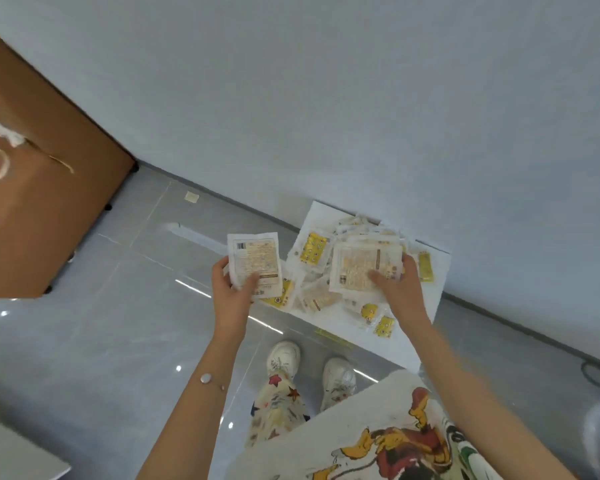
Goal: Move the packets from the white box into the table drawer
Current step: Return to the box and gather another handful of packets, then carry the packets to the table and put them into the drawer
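Hands: L hand (pixel 231 289) grips packet (pixel 255 261) beside white box (pixel 409 344); R hand (pixel 400 287) grips second packet (pixel 364 268) (over pile (pixel 321 296)).

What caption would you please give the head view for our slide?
Left hand holds one packet, right hand grips another packet over the white box of packets.

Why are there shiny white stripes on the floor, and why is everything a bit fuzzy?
Head view: the stripes are light glare mirrored in the glossy floor tiles; in the same head view the print on the packet in the left hand is too blurred to read, and the wide lens slants the wall.
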Demonstrator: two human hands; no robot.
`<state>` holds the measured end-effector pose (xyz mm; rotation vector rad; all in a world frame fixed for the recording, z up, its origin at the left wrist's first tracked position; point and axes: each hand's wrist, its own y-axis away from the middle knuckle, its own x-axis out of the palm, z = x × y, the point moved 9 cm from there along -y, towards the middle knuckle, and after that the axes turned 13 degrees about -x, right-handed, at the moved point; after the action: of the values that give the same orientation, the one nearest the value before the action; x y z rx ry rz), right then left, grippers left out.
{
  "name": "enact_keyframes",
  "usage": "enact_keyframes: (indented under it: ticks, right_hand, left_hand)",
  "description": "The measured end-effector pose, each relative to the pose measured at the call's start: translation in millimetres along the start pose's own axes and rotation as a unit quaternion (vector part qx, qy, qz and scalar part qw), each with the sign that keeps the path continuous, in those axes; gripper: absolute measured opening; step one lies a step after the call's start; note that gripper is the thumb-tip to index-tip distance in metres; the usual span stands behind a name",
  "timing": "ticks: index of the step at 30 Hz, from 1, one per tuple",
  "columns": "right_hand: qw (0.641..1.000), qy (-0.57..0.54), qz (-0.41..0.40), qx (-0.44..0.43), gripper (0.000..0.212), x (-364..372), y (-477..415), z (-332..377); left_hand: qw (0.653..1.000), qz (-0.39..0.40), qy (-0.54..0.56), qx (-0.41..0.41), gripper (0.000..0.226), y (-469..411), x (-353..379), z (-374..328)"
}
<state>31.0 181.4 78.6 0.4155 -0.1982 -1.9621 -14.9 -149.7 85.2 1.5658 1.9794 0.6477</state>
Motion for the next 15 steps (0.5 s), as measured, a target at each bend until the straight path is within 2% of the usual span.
enact_keyframes:
  ticks: [7,10,15]
  right_hand:
    - [0.978,0.049,0.194,-0.063,0.05,138,56,111]
    - [0.959,0.055,0.268,-0.075,0.041,207,96,134]
    - [0.922,0.082,0.367,-0.089,0.049,329,166,150]
  left_hand:
    - [0.982,-0.103,0.157,-0.01,0.049,82,-170,-16]
    - [0.969,-0.151,0.193,-0.005,0.046,109,-246,-4]
    - [0.937,-0.222,0.269,-0.015,0.043,138,-356,32]
